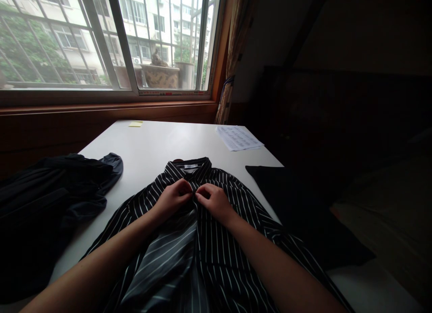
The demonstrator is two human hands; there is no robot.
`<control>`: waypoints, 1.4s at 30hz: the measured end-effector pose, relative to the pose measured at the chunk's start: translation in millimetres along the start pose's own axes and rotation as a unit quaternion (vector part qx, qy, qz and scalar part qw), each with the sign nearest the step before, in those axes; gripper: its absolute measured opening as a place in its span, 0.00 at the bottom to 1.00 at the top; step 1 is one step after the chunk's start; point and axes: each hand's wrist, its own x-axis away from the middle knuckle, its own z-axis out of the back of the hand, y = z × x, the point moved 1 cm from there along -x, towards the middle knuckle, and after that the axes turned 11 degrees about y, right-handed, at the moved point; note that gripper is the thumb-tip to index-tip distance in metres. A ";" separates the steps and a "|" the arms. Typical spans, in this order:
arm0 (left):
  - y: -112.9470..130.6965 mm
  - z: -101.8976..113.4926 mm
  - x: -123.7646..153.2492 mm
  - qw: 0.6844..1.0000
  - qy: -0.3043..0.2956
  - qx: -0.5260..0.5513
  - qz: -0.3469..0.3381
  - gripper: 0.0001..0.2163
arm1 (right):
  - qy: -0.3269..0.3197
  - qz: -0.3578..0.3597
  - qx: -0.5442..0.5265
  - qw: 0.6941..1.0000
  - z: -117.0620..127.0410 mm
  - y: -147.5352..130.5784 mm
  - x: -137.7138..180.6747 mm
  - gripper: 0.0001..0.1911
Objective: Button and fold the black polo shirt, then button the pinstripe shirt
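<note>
A black shirt [219,236] with white stripes lies face up on the white table, its collar pointing away from me. Below the collar, the front is parted and the paler inside of the cloth shows. My left hand [176,193] pinches the front edge on the left, just under the collar. Close beside it, my right hand [213,200] pinches the opposite front edge, thumb and forefinger together. The two hands almost meet at the placket. Any button between the fingertips is too small to make out.
Dark crumpled clothing [67,191] is heaped on the left of the white table [162,139]. A dark folded cloth [297,205] hangs over the right edge. Printed papers [238,138] and a yellow sticky note [135,124] lie at the far side, below the window.
</note>
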 end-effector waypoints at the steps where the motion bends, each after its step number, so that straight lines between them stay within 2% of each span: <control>1: 0.1 -0.1 0.1 1.000 -0.001 -0.001 0.001 0.04 | 0.001 -0.001 0.000 1.000 -0.1 0.1 0.0 0.02; 34: 3.6 3.1 -0.8 0.999 0.012 -0.035 0.010 0.05 | 0.006 -0.011 -0.031 0.999 1.5 3.0 0.4 0.02; 42: 2.1 4.5 0.7 1.000 -0.014 0.014 0.014 0.07 | -0.006 -0.007 -0.032 0.999 2.1 1.4 0.5 0.03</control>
